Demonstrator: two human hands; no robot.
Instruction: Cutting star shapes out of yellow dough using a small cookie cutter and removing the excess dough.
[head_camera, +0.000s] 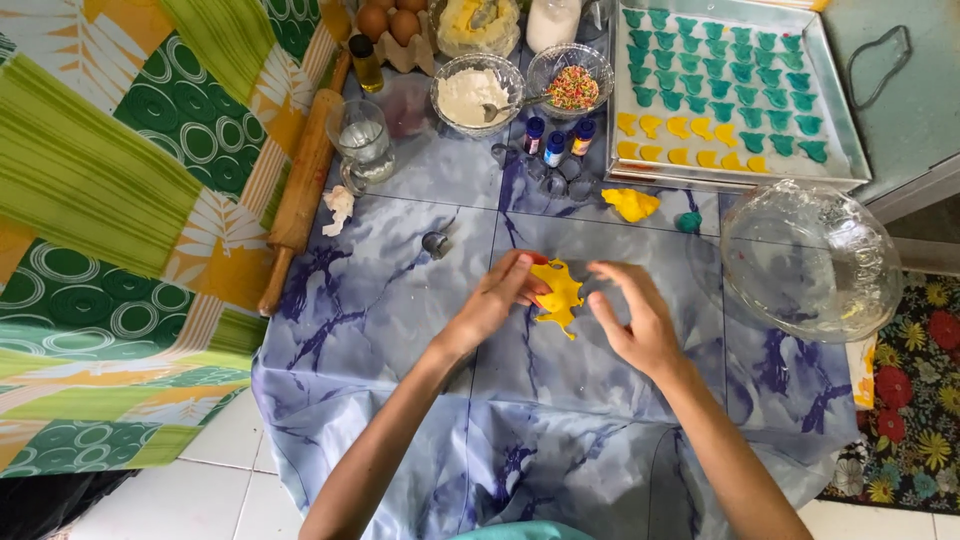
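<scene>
Presently, left hand (497, 300) pinches one yellow dough piece (558, 293); right hand (635, 320) hovers released. Three dye bottles (556, 147), two bowls (478, 93) stand behind.

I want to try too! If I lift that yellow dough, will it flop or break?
The yellow dough looks thin with ragged edges, so it would probably sag and might tear. The left hand pinches one side while the right hand hovers close, which hints it needs gentle support. It seems light and perhaps a bit sticky.

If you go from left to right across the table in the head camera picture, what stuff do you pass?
Rolling pin → glass cup → left hand → yellow dough → right hand → clear glass bowl.
</scene>
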